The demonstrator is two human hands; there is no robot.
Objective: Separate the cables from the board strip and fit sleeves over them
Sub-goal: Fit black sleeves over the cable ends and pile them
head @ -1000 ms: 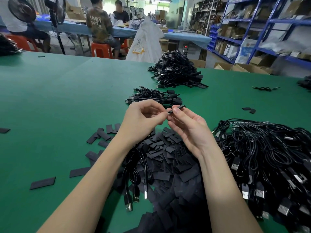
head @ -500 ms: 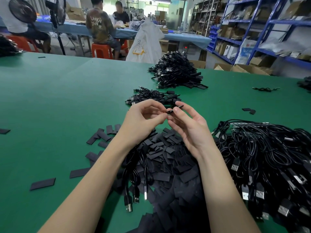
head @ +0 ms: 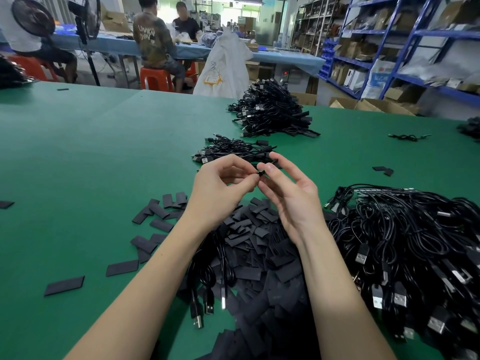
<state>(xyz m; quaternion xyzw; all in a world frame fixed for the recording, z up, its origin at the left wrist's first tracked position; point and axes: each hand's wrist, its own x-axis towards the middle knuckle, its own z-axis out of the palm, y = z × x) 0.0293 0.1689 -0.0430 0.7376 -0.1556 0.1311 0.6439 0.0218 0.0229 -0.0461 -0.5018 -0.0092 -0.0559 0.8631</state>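
At frame centre, the left hand and right hand both pinch a small black cable end above the heaped sleeves. Tangled cables crowd the lower right; a small cable bundle and a taller cable heap lie behind on the green table.

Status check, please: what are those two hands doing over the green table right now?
Left hand and right hand pinch one small black sleeve between them. Sleeve pile below. Nothing blocking.

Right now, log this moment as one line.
left hand: pinching small black piece | right hand: pinching same | sleeve pile: beneath hands
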